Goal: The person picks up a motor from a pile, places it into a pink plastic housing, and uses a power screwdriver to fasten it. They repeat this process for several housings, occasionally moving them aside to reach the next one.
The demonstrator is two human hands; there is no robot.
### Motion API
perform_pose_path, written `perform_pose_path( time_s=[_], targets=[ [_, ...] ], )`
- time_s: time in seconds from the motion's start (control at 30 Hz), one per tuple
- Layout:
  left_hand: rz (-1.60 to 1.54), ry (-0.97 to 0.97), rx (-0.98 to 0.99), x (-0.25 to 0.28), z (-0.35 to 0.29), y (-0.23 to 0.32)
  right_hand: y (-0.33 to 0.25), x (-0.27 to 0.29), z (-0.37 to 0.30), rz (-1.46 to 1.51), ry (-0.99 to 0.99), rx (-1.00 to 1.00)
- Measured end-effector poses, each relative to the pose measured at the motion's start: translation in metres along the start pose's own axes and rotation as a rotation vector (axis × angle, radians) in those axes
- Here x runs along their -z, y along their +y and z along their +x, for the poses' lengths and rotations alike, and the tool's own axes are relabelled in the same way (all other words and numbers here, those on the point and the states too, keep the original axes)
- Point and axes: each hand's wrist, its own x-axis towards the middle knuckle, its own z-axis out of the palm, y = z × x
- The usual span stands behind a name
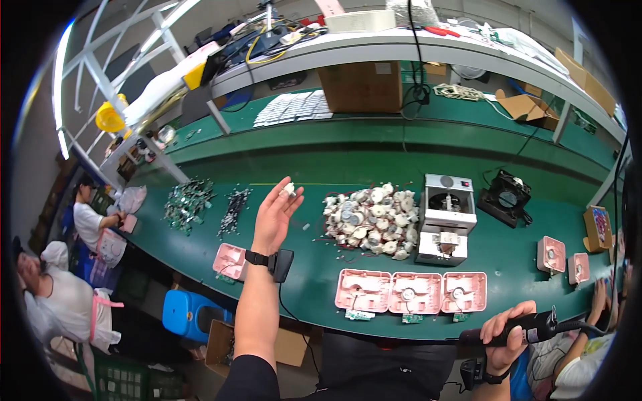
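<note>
My left hand (273, 217) reaches out over the green workbench (294, 281), palm turned up. A small white part (288, 190) sits at its fingers; its exact kind is too small to tell. To the right of that hand lies a heap of white round parts with thin wires (371, 220). My right hand (507, 333) grips a black corded electric screwdriver (538, 329) at the bench's front edge. Left of it, a pink plastic housing (465, 291) stands in a row with two others, small green circuit boards (412, 319) at their front edges.
Behind the housings stands a grey-white bench machine (449, 220), with a black fan (506, 198) beside it. Piles of green circuit boards (188, 205) and small dark parts (234, 212) lie left. Another pink housing (230, 260) is near my left forearm. Co-workers sit at both sides.
</note>
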Motion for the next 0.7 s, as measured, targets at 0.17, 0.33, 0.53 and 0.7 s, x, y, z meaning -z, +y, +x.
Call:
perform_pose_path(
  time_s=[0.17,0.33,0.53,0.7],
  targets=[
    [-0.414,-0.098,0.032,0.019,-0.047,0.031,-0.002,-0.010,-0.004,0.098,-0.008,-0.088],
    [-0.496,-0.083,0.206,0.034,-0.081,0.026,-0.004,-0.014,-0.010,0.126,-0.050,-0.111],
    [-0.470,0.015,0.328,0.046,-0.092,0.004,-0.002,-0.019,-0.007,0.165,-0.096,-0.088],
    [-0.469,0.009,0.316,0.043,-0.083,-0.007,0.007,-0.019,0.005,0.131,-0.146,-0.046]
  ],
)
